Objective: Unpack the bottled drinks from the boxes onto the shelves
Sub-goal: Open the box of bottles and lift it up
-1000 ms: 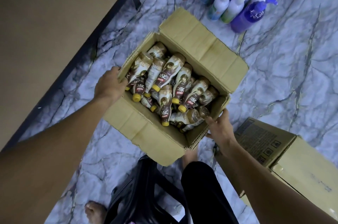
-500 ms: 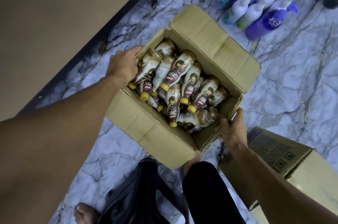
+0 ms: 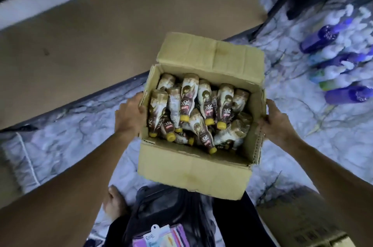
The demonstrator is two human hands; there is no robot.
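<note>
An open cardboard box [image 3: 193, 170] fills the middle of the head view, its flaps folded outward. Inside lie several brown-and-white coffee drink bottles [image 3: 186, 99] with yellow caps, piled on their sides. My left hand [image 3: 129, 115] grips the box's left wall, and my right hand [image 3: 276, 123] grips its right wall. The box is held between both hands above the marble floor. A low brown shelf board [image 3: 90, 44] with a dark frame runs across the upper left, just beyond the box.
Purple and white pump bottles [image 3: 343, 65] stand on the marble floor at the right. A second cardboard box [image 3: 302, 216] sits at the lower right. A black bag [image 3: 171, 210] and my bare foot [image 3: 115, 202] are below the box.
The box has turned square to me and come closer to the shelf. My left hand went from the bottles back to the box's left wall. The view tilted up, blurred.
</note>
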